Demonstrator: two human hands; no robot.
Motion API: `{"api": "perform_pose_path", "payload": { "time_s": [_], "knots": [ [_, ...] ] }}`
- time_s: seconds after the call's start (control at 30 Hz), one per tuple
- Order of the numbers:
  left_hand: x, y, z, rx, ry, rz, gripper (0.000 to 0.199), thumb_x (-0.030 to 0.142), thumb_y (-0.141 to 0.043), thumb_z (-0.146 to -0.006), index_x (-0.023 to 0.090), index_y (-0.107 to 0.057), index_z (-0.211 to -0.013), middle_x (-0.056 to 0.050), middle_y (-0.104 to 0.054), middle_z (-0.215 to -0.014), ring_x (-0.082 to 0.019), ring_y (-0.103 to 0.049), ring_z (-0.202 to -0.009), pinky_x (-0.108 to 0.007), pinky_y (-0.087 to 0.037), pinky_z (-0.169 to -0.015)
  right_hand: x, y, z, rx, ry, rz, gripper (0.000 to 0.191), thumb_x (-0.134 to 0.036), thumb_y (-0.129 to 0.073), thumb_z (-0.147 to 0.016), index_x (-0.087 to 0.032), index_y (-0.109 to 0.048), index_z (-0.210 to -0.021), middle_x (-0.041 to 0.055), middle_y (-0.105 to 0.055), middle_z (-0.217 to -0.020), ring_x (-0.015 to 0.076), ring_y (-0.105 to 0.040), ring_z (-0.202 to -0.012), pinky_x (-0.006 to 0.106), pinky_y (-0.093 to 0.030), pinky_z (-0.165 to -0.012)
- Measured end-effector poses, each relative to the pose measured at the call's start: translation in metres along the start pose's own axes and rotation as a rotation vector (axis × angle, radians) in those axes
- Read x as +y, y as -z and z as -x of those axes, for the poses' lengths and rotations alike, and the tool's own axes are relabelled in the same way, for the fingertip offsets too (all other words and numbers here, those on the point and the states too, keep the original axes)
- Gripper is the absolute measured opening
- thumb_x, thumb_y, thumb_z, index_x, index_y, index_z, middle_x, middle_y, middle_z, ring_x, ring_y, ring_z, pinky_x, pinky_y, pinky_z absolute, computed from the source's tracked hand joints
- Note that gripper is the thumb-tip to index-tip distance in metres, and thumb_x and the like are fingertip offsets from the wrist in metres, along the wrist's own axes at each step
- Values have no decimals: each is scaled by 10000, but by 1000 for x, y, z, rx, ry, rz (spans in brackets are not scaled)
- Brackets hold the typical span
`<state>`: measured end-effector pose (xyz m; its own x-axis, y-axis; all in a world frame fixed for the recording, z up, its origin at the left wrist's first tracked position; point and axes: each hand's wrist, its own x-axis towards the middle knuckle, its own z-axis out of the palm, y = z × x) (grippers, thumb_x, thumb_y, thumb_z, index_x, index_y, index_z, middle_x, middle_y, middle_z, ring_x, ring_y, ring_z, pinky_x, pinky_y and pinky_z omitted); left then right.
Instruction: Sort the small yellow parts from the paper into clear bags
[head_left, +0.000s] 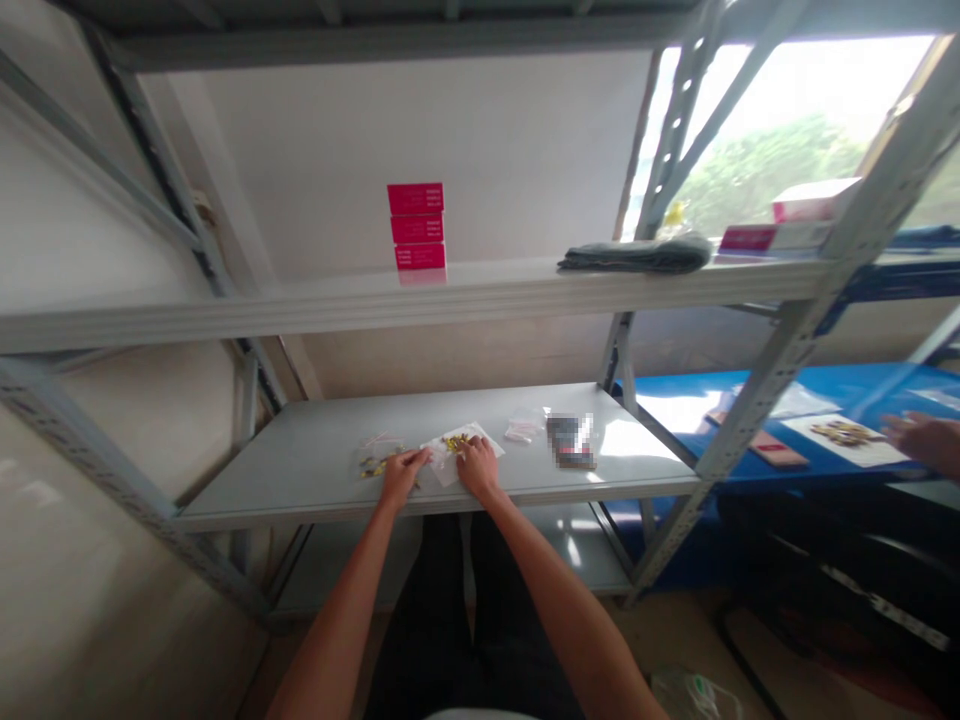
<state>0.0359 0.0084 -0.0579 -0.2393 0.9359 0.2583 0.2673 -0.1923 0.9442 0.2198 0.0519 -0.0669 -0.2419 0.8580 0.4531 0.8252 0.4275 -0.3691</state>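
Observation:
A sheet of white paper point(491, 440) lies on the grey shelf, with several small gold-coloured pieces point(454, 441) heaped on it. My right hand point(478, 466) rests over the paper's near side, its fingers curled down at the pieces. What lies beneath those fingertips is hidden. At the paper's left edge, my left hand point(403, 477) has thumb and fingers pinched together; anything between them is too small to make out. Beside it are more gold-coloured pieces point(371, 465) and a clear plastic bag point(381, 441).
Small clear bags point(520, 430) and a blurred-out dark item point(571, 441) lie to the right. Pink boxes point(417, 228) and a folded grey cloth point(636, 255) sit on the upper shelf. A co-worker's hand point(922, 440) is over the blue table point(675, 390). A metal post point(772, 380) stands between.

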Motion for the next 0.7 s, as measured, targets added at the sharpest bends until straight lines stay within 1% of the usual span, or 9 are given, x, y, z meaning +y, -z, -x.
{"api": "perform_pose_path", "payload": {
  "time_s": [0.07, 0.13, 0.27, 0.3, 0.33, 0.43, 0.5, 0.6, 0.7],
  "knots": [
    [1, 0, 0, 13, -9, 12, 413, 546, -679, -777, 158, -804, -842, -86, -790, -831, -246, -720, -823, -300, -538, -711, 1, -1, 0, -18, 21, 9, 264, -164, -513, -933, -200, -739, -1064, 129, -683, -1088, 267, -550, -1026, 361, -375, -958],
    [1, 0, 0, 19, -10, 7, 399, 538, -676, -782, 160, -802, -808, -84, -788, -814, -251, -720, -821, -315, -534, -751, 2, -1, 0, -18, 18, -2, 267, -155, -490, -945, -200, -743, -1020, 119, -688, -1033, 253, -561, -982, 348, -381, -944],
    [0, 0, -1, -1, -38, -36, 381, 526, -672, -787, 166, -796, -780, -73, -785, -796, -247, -711, -787, -310, -519, -729, 3, -2, 0, 36, -41, -5, 313, -154, -544, -909, -193, -690, -1183, 126, -666, -1107, 258, -556, -1026, 339, -390, -928],
    [0, 0, -1, -6, -46, -45, 378, 523, -673, -787, 166, -796, -782, -71, -784, -794, -245, -707, -780, -306, -515, -719, 4, -3, 0, 36, -45, 2, 317, -156, -547, -909, -191, -686, -1191, 130, -665, -1109, 260, -554, -1032, 338, -390, -925],
    [-1, 0, -1, -9, -52, -50, 377, 522, -674, -787, 166, -796, -786, -70, -783, -793, -243, -704, -775, -303, -513, -710, 4, -3, 0, 28, -44, 7, 298, -156, -539, -916, -187, -696, -1167, 133, -669, -1091, 258, -556, -1026, 336, -390, -922],
    [-3, 0, -2, -11, -60, -33, 372, 518, -674, -789, 168, -796, -816, -68, -782, -801, -238, -702, -776, -302, -514, -706, 4, -3, 0, 3, -30, -10, 248, -137, -501, -941, -182, -735, -1010, 129, -684, -998, 247, -568, -975, 328, -389, -913],
    [-5, -1, -2, -13, -62, -19, 358, 506, -674, -795, 170, -794, -827, -68, -782, -805, -238, -702, -780, -303, -514, -708, 4, -2, 0, 16, -32, -56, 234, -131, -507, -942, -180, -736, -953, 122, -681, -977, 246, -570, -966, 326, -390, -913],
    [-5, -1, -2, -14, -66, -20, 336, 471, -688, -795, 155, -792, -844, -70, -783, -817, -250, -701, -793, -309, -511, -714, 4, 0, 0, 66, -27, -155, 204, -152, -525, -952, -171, -728, -967, 109, -670, -1006, 236, -571, -978, 306, -398, -906],
    [-3, 1, -1, -15, -73, -30, 333, 433, -714, -778, 127, -795, -881, -74, -787, -848, -270, -697, -820, -315, -507, -728, 2, 3, 0, 95, 5, -227, 195, -209, -525, -982, -190, -712, -1033, 64, -665, -1037, 193, -584, -947, 247, -418, -856]
  ]
}}
